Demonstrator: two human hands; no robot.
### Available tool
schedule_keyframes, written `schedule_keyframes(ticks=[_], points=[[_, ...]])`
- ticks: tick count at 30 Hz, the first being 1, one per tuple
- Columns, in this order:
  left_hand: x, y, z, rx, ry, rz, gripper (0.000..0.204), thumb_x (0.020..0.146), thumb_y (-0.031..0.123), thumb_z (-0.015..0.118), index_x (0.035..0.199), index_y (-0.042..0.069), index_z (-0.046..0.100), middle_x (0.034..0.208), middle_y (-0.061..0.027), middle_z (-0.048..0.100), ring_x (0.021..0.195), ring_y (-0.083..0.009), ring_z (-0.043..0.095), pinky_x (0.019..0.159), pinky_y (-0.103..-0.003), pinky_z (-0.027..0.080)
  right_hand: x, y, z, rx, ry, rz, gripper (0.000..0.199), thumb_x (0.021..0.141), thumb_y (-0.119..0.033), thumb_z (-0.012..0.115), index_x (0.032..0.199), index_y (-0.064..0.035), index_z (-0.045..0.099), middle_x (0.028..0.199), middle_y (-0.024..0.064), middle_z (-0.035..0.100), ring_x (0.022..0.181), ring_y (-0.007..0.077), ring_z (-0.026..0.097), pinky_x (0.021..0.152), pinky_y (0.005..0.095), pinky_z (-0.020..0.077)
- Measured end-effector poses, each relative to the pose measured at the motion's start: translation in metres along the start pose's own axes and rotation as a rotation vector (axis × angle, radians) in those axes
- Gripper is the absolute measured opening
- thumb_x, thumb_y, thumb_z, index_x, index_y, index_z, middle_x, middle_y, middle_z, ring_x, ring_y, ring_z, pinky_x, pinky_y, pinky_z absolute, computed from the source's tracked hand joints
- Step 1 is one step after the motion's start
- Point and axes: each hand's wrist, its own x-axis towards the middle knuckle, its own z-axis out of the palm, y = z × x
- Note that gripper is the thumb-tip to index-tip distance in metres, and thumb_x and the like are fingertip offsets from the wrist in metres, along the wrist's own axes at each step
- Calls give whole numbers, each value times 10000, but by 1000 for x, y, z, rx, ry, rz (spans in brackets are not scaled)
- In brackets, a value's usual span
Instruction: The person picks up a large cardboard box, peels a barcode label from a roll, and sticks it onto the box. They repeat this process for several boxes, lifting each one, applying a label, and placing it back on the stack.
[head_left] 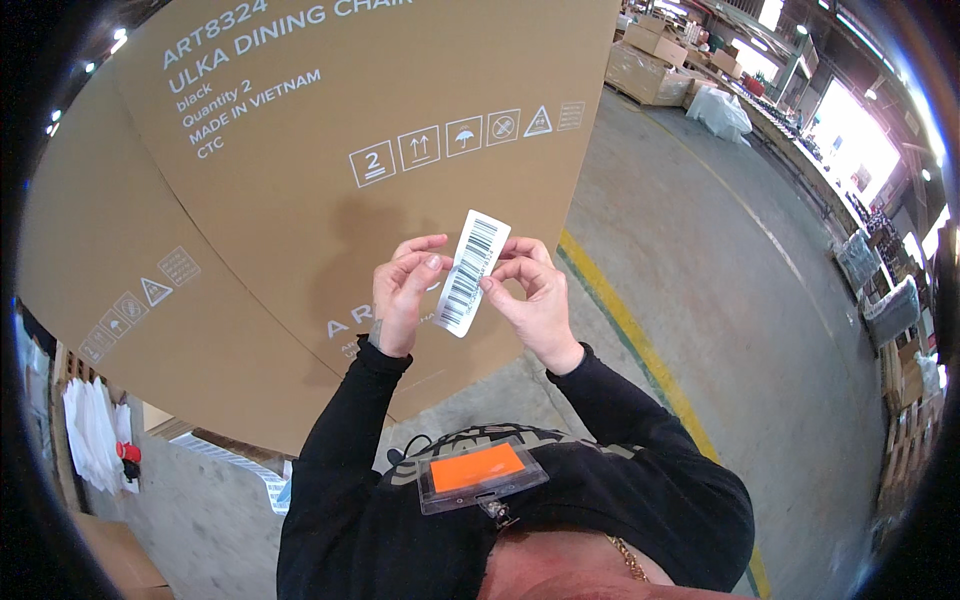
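A white barcode label is held up between my two hands, in front of a big brown cardboard box with white print. My right hand pinches the label's right edge between thumb and forefinger. On the other side, my left hand has its fingers bent, with thumb and fingertips close to the label's left edge; whether they grip it is hard to make out. The hands' shadow falls on the box face, and the label appears apart from the cardboard.
Right of the box runs a concrete floor with a yellow line. Wrapped boxes and a plastic-covered bundle stand far off. White sheets hang at the lower left, near a strip of labels. Pallets line the right.
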Motion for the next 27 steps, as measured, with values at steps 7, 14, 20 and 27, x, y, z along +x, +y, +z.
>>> schedule_keyframes(ticks=[7,14,20,27], points=[[-2,-1,8,72,90,38,322,895,277,590,904,-8,740,1266,-139,592,1174,-225,506,1036,-397,327,-2,-2,5,-46,59,-84,95,729,-44,773,757,-25,684,1144,112,584,1091,243,573,943,374,456],[-1,-7,10,192,133,130,318,886,307,632,916,14,751,1284,-179,569,1206,-266,513,1010,-419,390,-3,-6,5,-74,76,-94,99,720,-24,775,754,-24,681,1152,112,577,1093,241,571,947,374,455],[1,-12,14,316,171,132,334,887,361,638,889,48,755,1310,-159,555,1291,-319,447,1106,-502,220,-2,-4,2,-95,85,-109,102,719,-20,775,755,-19,679,1157,116,572,1094,244,570,937,366,458],[2,-10,17,504,162,241,359,891,405,624,863,68,742,1371,-147,506,1376,-353,358,1111,-636,37,-1,-1,0,-120,94,-110,101,712,-11,768,758,-12,679,1152,122,575,1093,245,571,939,361,458]])
